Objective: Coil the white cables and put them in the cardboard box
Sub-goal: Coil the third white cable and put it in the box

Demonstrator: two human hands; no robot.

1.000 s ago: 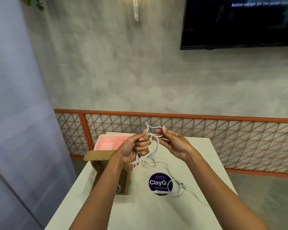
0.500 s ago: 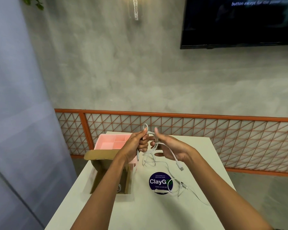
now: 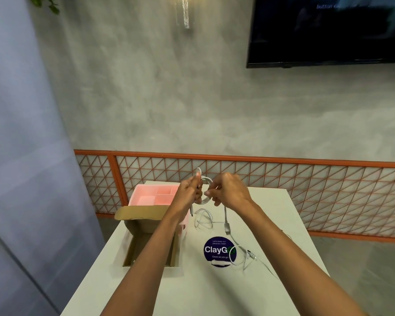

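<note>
Left grip (image 3: 188,193) clasps the white cable coil (image 3: 205,178) at its 3 o'clock, while right grip (image 3: 230,192) (open-palmed earlier) now pinches it too.

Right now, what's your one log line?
step: coiling | left hand: holds white cable coil | right hand: pinches coil | loose cable: on table | cardboard box: open

Legible text
"ClayGo" is printed on the round dark-blue sticker (image 3: 216,250); "button" is displayed on the black wall screen (image 3: 328,33).
</note>
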